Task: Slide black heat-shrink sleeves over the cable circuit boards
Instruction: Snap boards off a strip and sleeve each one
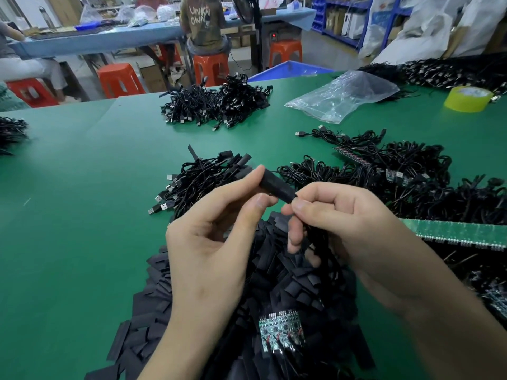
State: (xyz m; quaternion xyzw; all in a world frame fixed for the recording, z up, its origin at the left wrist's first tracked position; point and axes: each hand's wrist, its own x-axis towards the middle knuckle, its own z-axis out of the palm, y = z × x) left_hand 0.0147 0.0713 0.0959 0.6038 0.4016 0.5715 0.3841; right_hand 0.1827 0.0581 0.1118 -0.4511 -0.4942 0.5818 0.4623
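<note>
Black heat-shrink sleeve, soft tube, is pinched by left hand; right hand grips its cable end. Sleeve may buckle if pushed crooked.

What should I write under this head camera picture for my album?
Two hands, left hand and right hand, hold a black heat-shrink sleeve above a pile of sleeves.

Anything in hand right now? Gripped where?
Yes: one black sleeve. Left hand pinches its far end, thumb and forefinger. Right hand pinches at the near end; whether on sleeve or cable can't be told.
</note>
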